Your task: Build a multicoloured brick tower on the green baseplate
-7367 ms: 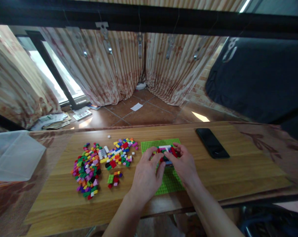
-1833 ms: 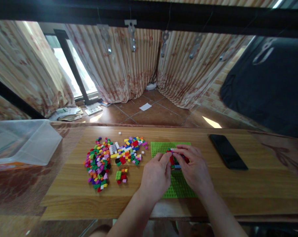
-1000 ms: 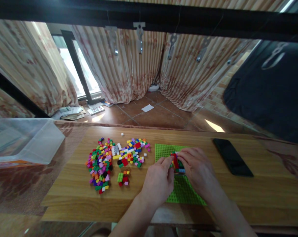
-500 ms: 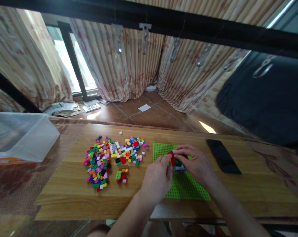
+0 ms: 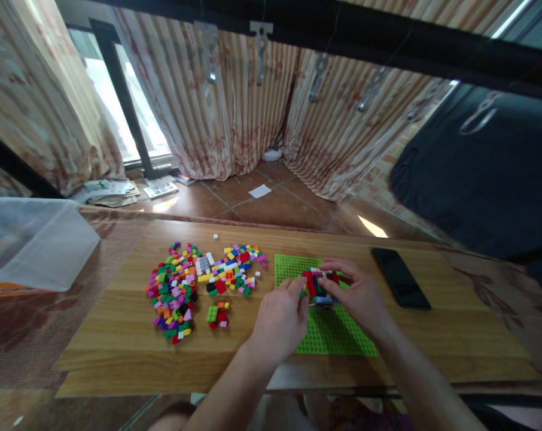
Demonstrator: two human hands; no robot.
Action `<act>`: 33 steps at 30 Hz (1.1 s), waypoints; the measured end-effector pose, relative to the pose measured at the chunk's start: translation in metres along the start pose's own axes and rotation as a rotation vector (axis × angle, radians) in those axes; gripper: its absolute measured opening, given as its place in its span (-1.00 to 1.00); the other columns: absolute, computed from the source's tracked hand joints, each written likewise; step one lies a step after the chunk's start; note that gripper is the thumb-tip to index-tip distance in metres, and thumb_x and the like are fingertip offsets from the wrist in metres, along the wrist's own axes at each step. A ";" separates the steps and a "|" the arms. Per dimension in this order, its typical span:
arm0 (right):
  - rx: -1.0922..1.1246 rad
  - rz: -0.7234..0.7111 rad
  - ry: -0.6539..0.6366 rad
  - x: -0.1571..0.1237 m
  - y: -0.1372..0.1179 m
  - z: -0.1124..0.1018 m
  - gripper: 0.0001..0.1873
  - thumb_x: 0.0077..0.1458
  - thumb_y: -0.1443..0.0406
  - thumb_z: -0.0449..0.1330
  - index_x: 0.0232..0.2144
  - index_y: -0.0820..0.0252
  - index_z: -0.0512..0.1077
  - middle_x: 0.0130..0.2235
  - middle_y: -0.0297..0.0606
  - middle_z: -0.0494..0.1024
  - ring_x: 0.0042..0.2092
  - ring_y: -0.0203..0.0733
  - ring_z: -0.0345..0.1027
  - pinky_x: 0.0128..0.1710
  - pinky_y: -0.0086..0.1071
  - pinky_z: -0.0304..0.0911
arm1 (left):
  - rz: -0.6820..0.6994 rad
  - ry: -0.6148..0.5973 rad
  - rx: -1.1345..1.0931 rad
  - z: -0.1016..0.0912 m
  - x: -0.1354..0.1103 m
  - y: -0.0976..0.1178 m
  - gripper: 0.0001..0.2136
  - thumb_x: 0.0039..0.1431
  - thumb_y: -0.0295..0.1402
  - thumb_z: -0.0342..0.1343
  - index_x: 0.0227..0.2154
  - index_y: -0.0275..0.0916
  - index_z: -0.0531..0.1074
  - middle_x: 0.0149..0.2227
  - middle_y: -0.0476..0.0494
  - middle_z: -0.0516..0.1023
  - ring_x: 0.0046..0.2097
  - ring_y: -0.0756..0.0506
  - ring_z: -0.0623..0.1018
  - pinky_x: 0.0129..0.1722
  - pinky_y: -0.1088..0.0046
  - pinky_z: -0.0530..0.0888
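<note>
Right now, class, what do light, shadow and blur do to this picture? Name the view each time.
Head view: the window glares nearly white, and a sunlit patch brightens the floor; head view: shadow darkens part of the green baseplate; head view: the brick build between left hand and right hand looks soft, its fine detail unclear.

Striped curtains (image 5: 235,120); bright window (image 5: 144,120); brown tiled floor (image 5: 293,209), sunlit patch (image 5: 372,227).

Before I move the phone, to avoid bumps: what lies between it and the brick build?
Head view: the right hand, fingers at the brick build, then bare tabletop to the phone.
</note>
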State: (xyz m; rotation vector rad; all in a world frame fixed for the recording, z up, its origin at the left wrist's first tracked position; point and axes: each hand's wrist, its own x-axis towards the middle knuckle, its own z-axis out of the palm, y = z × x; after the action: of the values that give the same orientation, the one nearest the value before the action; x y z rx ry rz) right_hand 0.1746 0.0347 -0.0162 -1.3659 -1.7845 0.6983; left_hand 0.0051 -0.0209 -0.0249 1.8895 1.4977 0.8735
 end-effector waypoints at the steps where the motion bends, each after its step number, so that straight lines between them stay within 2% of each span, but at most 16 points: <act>1: -0.033 -0.030 -0.001 -0.001 -0.002 -0.002 -0.82 0.01 0.18 0.26 -0.33 0.10 0.58 -0.09 -0.16 0.54 -0.02 -0.03 0.42 0.00 -0.05 0.31 | -0.001 -0.004 0.000 0.000 0.000 0.000 -0.68 0.24 -0.47 -0.05 0.03 -0.23 0.38 -0.08 -0.19 0.56 -0.11 -0.12 0.57 -0.05 0.30 0.51; 6: -0.335 -0.195 -0.038 -0.002 -0.014 -0.008 -0.86 0.07 0.25 0.22 -0.41 0.03 0.60 -0.07 -0.19 0.53 0.00 -0.01 0.36 -0.01 -0.04 0.28 | -0.003 -0.009 -0.001 0.000 0.002 0.000 -0.68 0.23 -0.48 -0.04 0.03 -0.24 0.37 -0.07 -0.20 0.55 -0.09 -0.12 0.56 -0.03 0.31 0.50; 11: -0.570 -0.362 -0.132 0.001 -0.027 -0.010 -0.85 0.08 0.33 0.20 -0.40 0.10 0.60 -0.07 -0.14 0.55 -0.03 0.03 0.34 -0.02 -0.01 0.26 | -0.021 -0.026 0.031 -0.002 0.002 0.004 -0.71 0.23 -0.47 -0.05 -0.01 -0.24 0.38 -0.14 -0.18 0.55 -0.18 -0.14 0.57 -0.14 0.30 0.52; 18: -0.810 -0.462 -0.175 0.000 -0.043 -0.004 -0.78 0.11 0.39 0.12 -0.38 0.13 0.58 -0.11 -0.12 0.57 -0.04 0.06 0.32 -0.06 -0.03 0.21 | -0.021 -0.030 0.023 -0.002 0.001 0.004 -0.71 0.20 -0.51 -0.05 -0.04 -0.23 0.39 -0.14 -0.18 0.55 -0.12 -0.14 0.57 -0.07 0.30 0.50; 23: -0.811 -0.472 -0.156 -0.001 -0.034 0.002 -0.76 0.16 0.40 0.07 -0.38 0.15 0.55 -0.17 -0.12 0.57 -0.10 0.01 0.33 -0.07 -0.09 0.22 | -0.018 -0.025 -0.015 0.000 0.000 0.004 -0.72 0.20 -0.50 -0.05 -0.04 -0.20 0.38 -0.10 -0.19 0.55 -0.06 -0.13 0.56 -0.01 0.31 0.49; 27: -0.707 -0.449 -0.107 0.000 -0.023 0.005 -0.77 0.19 0.39 0.05 -0.35 0.20 0.52 -0.19 -0.09 0.56 -0.13 -0.02 0.35 -0.09 -0.14 0.27 | -0.015 -0.019 -0.038 0.001 0.000 0.006 -0.65 0.20 -0.49 -0.04 0.05 -0.22 0.32 -0.05 -0.21 0.54 -0.06 -0.13 0.56 -0.02 0.31 0.50; 33: -0.428 -0.220 -0.016 0.007 -0.017 0.005 -0.84 0.15 0.30 0.13 -0.42 0.16 0.49 -0.27 -0.18 0.57 -0.19 -0.08 0.41 -0.12 -0.16 0.30 | -0.022 -0.025 -0.027 0.002 0.000 0.006 -0.62 0.23 -0.45 -0.05 0.11 -0.24 0.30 -0.04 -0.24 0.53 -0.06 -0.14 0.56 -0.01 0.28 0.50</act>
State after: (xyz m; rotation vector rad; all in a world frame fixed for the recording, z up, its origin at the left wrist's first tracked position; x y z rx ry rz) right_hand 0.1600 0.0371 -0.0032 -1.4002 -2.1393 0.2140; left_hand 0.0102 -0.0226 -0.0218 1.8550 1.4820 0.8533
